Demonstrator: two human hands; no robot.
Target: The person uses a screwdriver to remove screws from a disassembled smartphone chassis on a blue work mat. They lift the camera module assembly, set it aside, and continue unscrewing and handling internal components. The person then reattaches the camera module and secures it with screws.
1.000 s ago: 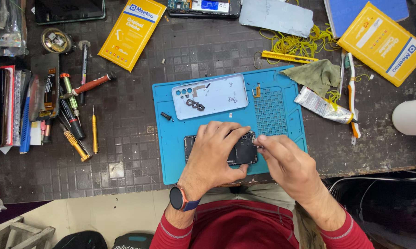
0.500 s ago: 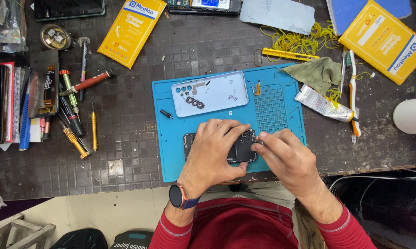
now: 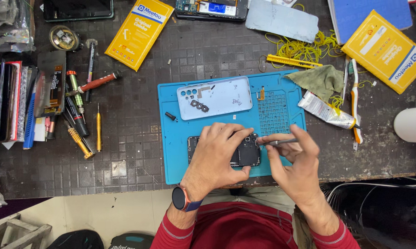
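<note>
An opened dark phone [image 3: 247,152] lies on a blue work mat [image 3: 171,138] near the table's front edge. My left hand [image 3: 219,154] covers most of the phone and holds it down by its edges. My right hand [image 3: 293,163] pinches a thin grey tool [image 3: 281,142] whose tip points at the phone's right end. A pale blue back cover [image 3: 217,97] with camera holes lies on the mat behind the phone, with small black parts on it. A smartwatch [image 3: 180,198] sits on my left wrist.
Several screwdrivers [image 3: 78,120] and stacked phones [image 3: 5,101] lie at the left. Yellow boxes [image 3: 141,32] [image 3: 385,50], yellow rubber bands [image 3: 305,48], a green cloth [image 3: 321,79], a tube [image 3: 325,113] and a toothbrush [image 3: 354,103] lie behind and to the right. A white round object [image 3: 411,124] stands at the right edge.
My right hand has drawn back to the right off the phone, and the grey tool now shows between its fingers. My left hand stays on the phone.
</note>
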